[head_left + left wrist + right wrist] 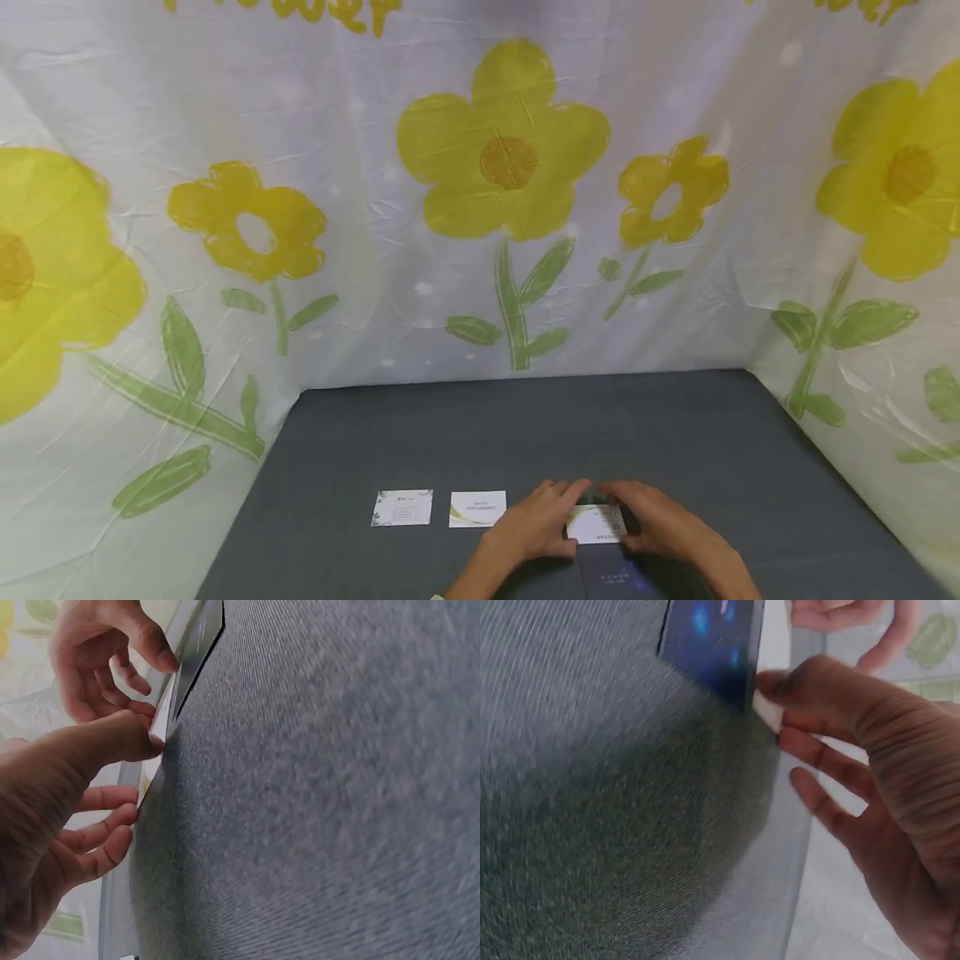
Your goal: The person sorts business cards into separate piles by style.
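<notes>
Left hand and right hand are pinching a small card by its short ends over the dark device; keeping it level is advisable

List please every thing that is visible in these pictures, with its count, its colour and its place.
held card: one stack or single card, cannot tell; white with green print; front middle of the table, between both hands.
lying cards: two, white with green and yellow print, flat on the table, side by side, left of the hands.
dark card: one, dark with blue glow, nearest table edge, below the held card.
table: one, dark grey cloth top.
backdrop: one, white with yellow flowers and green leaves, behind and beside the table.
left hand: pinches the held card's left end.
right hand: pinches its right end.
</notes>
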`<state>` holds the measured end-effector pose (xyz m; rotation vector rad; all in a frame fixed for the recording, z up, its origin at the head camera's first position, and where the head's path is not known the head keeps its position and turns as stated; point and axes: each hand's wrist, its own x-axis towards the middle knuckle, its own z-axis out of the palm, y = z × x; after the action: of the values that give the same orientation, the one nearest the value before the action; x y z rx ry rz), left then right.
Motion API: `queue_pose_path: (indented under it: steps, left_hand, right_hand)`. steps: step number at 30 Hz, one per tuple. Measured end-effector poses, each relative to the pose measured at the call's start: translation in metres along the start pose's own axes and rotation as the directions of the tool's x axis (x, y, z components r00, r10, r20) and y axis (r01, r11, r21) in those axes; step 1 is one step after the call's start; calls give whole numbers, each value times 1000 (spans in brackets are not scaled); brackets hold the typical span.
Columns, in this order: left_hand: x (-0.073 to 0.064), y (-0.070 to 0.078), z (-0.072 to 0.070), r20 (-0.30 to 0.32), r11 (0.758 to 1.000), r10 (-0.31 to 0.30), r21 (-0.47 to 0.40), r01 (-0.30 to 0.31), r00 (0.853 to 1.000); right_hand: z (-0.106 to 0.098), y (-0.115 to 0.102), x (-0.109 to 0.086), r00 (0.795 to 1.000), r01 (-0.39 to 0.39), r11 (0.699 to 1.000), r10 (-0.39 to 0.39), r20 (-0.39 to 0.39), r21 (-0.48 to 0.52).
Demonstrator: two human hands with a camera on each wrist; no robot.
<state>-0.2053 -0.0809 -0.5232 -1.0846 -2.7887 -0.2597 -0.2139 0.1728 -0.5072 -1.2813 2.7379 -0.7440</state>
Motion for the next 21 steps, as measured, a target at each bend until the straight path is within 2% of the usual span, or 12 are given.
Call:
queue_pose_path:
  steps: [4,9,13,16,21]
  left_hand:
    - [0,-3,-8,-44,999,38,18,-38,998]
    - [-7,-13,-39,-85,999,51,9,-51,995]
    - [-16,-22,-63,-114,998,54,45,-50,992]
    - [-20,-26,-72,-113,997,58,64,-51,992]
    - [-29,-33,-75,-72,999,39,34,-37,997]
  right_hand:
    - [-5,-3,3,999,20,999,-20,-28,-26]
    - [-22,-19,16,990,73,984,-92,-108,-165]
    - [-33,-36,31,975,127,959,-168,-145,-254]
    - [-37,-46,38,974,134,956,-175,-140,-262]
    - [-35,-55,47,984,118,967,-144,-104,-224]
